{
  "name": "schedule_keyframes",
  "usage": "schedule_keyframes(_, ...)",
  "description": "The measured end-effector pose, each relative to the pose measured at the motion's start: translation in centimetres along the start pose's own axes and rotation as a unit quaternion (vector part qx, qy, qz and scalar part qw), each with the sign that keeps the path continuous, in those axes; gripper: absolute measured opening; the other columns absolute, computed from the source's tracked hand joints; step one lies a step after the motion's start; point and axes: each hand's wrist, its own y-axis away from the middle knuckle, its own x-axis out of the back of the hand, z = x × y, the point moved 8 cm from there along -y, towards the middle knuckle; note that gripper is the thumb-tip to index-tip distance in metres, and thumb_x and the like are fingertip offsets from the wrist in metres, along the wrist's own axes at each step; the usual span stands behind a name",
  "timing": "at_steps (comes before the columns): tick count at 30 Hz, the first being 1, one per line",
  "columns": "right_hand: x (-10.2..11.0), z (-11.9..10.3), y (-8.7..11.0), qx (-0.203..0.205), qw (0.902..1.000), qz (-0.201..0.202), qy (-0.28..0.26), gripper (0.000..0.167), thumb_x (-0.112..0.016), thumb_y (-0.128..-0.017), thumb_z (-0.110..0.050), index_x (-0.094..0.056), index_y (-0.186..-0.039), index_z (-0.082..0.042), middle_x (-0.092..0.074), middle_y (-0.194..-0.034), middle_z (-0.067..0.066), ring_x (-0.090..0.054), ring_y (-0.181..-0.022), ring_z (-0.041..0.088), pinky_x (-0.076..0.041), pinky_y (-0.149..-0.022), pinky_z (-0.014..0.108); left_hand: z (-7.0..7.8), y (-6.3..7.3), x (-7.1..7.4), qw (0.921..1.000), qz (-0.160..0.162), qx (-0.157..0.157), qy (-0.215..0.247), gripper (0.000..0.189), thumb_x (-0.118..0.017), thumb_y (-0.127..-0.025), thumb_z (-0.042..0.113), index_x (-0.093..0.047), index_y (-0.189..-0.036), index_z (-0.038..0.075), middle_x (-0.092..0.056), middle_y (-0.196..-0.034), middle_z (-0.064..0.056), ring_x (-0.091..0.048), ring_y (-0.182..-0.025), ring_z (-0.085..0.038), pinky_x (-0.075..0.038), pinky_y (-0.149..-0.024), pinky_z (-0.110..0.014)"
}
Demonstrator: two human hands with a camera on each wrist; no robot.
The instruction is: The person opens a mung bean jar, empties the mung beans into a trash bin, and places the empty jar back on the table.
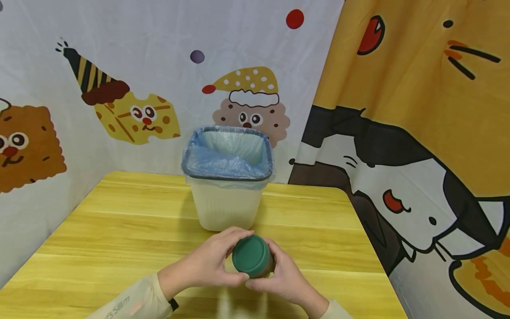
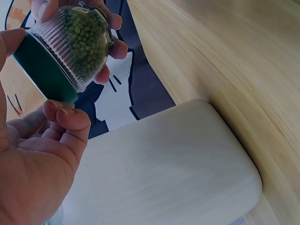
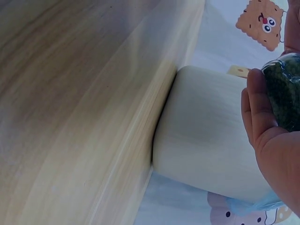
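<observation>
A clear ribbed jar [image 2: 86,40] full of small green beans is held in the air above the table, capped with a dark green lid [image 1: 249,255]. My left hand [image 1: 213,261] pinches the lid from the left, thumb and fingertips on its edge. From the other side my right hand [image 1: 284,277] grips the jar's body, fingers curled round the glass in the left wrist view. The jar is tilted in that view, lid towards my left hand. In the right wrist view the jar is partly cut off by the frame's edge.
Just beyond my hands a cream-coloured bin [image 1: 227,204] stands on the wooden table [image 1: 131,226], lined with a blue plastic bag [image 1: 223,161] under a dark rim. Behind the table hang a white cartoon-printed cloth [image 1: 151,40] and a yellow curtain [image 1: 406,79] on the right.
</observation>
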Motion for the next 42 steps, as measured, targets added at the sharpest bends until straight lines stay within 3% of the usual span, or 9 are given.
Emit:
schedule_keyframes(4,0.2,-0.1,0.0,0.006,0.9995,0.024,0.021,0.087,-0.092,-0.085,-0.019,-0.045,-0.159,-0.024,-0.063,-0.147,0.002,-0.067,-0.125,0.014,-0.056,-0.104,0.027,0.1,-0.1,0.1,0.9999,0.009,-0.007,-0.012,0.08,-0.085,-0.09,0.034,-0.05,-0.156,0.006,-0.061,-0.145,-0.006,-0.066,-0.121,-0.012,-0.06,-0.097,-0.028)
schedule_keyframes(14,0.5,-0.9,-0.3,0.049,0.9899,0.093,0.095,0.087,-0.092,-0.084,-0.022,-0.046,-0.157,-0.017,-0.066,-0.142,-0.002,-0.068,-0.12,0.012,-0.059,-0.099,0.028,0.3,-0.6,0.5,0.9985,0.033,-0.021,-0.039,0.08,-0.086,-0.088,0.03,-0.051,-0.154,0.001,-0.063,-0.14,-0.01,-0.067,-0.111,-0.011,-0.061,-0.089,-0.025)
schedule_keyframes(21,0.2,-1.2,-0.5,0.072,0.9861,0.101,0.111,0.087,-0.092,-0.083,-0.02,-0.046,-0.156,-0.012,-0.068,-0.141,0.001,-0.069,-0.117,0.012,-0.06,-0.097,0.028,0.1,-0.8,0.8,0.9984,0.017,-0.003,-0.053,0.083,-0.086,-0.087,0.034,-0.051,-0.155,0.001,-0.063,-0.138,-0.007,-0.067,-0.111,-0.011,-0.062,-0.09,-0.026)
schedule_keyframes(29,0.0,-0.8,-0.6,0.071,0.9837,0.115,0.118,0.086,-0.093,-0.082,-0.02,-0.048,-0.155,-0.014,-0.069,-0.139,0.0,-0.07,-0.116,0.011,-0.06,-0.096,0.028,-0.2,-1.3,1.0,0.9966,0.004,-0.018,-0.08,0.08,-0.086,-0.087,0.043,-0.058,-0.149,0.001,-0.065,-0.125,-0.003,-0.065,-0.101,-0.006,-0.061,-0.087,-0.024)
schedule_keyframes(32,-0.1,-0.8,-0.6,0.075,0.9793,0.129,0.136,0.085,-0.093,-0.082,-0.019,-0.049,-0.154,-0.011,-0.07,-0.138,0.004,-0.07,-0.115,0.012,-0.06,-0.095,0.028,-0.6,-1.3,0.9,0.9964,0.014,-0.005,-0.083,0.079,-0.086,-0.086,0.049,-0.061,-0.145,0.003,-0.066,-0.119,-0.001,-0.063,-0.097,-0.005,-0.061,-0.084,-0.024)
schedule_keyframes(37,0.1,-0.8,-0.7,0.058,0.975,0.154,0.15,0.087,-0.093,-0.08,-0.017,-0.049,-0.155,-0.012,-0.071,-0.137,0.003,-0.071,-0.115,0.014,-0.06,-0.094,0.028,-1.2,-1.3,0.8,0.9945,0.035,0.046,-0.088,0.076,-0.086,-0.084,0.053,-0.064,-0.14,0.006,-0.066,-0.114,0.003,-0.062,-0.092,-0.004,-0.06,-0.078,-0.023)
schedule_keyframes(42,0.2,-0.4,-0.9,0.029,0.9821,0.132,0.132,0.086,-0.091,-0.085,-0.025,-0.046,-0.158,-0.015,-0.068,-0.142,0.0,-0.071,-0.119,0.018,-0.061,-0.096,0.028,-1.6,-1.2,0.8,0.9926,0.024,0.088,-0.081,0.076,-0.085,-0.086,0.056,-0.063,-0.144,0.011,-0.067,-0.123,0.006,-0.065,-0.098,-0.005,-0.06,-0.082,-0.024)
